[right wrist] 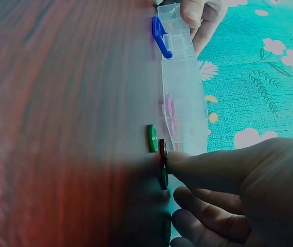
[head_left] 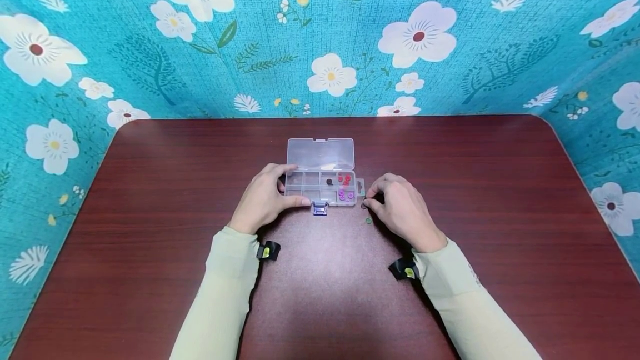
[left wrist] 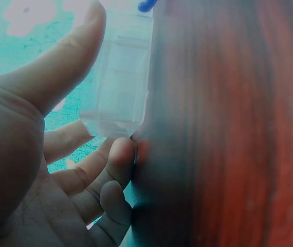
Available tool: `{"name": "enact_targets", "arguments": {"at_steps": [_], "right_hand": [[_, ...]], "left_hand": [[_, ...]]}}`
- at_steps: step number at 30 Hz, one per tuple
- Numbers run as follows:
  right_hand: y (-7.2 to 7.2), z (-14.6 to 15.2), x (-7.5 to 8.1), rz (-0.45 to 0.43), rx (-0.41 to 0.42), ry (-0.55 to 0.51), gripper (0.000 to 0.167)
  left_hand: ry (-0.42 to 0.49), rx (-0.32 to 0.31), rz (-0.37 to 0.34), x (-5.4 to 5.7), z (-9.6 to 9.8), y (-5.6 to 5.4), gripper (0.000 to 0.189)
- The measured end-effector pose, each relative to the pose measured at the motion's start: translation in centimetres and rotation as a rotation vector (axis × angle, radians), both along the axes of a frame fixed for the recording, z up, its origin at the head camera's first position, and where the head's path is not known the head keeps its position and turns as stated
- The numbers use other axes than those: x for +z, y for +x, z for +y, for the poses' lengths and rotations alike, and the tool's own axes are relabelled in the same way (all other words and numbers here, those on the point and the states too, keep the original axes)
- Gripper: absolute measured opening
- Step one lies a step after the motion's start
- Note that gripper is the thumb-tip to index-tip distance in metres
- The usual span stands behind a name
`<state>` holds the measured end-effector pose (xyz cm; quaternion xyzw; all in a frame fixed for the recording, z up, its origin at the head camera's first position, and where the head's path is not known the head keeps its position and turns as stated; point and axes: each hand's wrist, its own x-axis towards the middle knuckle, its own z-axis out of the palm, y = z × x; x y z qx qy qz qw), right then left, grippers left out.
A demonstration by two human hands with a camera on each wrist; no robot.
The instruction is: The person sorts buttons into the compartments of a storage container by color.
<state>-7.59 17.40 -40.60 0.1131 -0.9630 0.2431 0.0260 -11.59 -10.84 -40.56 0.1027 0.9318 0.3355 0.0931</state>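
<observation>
A clear plastic compartment box (head_left: pixel 311 195) stands on the table, its lid (head_left: pixel 320 154) lifted back and a blue latch (head_left: pixel 320 209) at the front. My left hand (head_left: pixel 264 196) grips the box's left end, thumb along the front edge and fingers behind. Inside lie red buttons (head_left: pixel 347 178), purple buttons (head_left: pixel 342 195) and a dark button (head_left: pixel 329 181), in separate compartments. Right of the box, my right hand (head_left: pixel 400 204) pinches another dark button (right wrist: pixel 163 148) at the tabletop; the index fingertip's contact is partly hidden. A green button (right wrist: pixel 152 139) lies beside it.
A second green button (right wrist: pixel 164 178) shows below the right thumb in the right wrist view. The box's hanging tab (head_left: pixel 360 186) sticks out on its right. The dark red wooden table (head_left: pixel 165 182) meets a blue floral backdrop (head_left: pixel 280 38) behind.
</observation>
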Motion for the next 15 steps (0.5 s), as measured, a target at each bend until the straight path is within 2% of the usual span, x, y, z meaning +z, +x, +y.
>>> {"name": "enact_targets", "arguments": {"at_steps": [15], "right_hand": [[0.17,0.03,0.12,-0.022,-0.012,0.011,0.009]], "left_hand": [[0.001,0.0,0.002,0.08,0.03,0.0,0.081]]}}
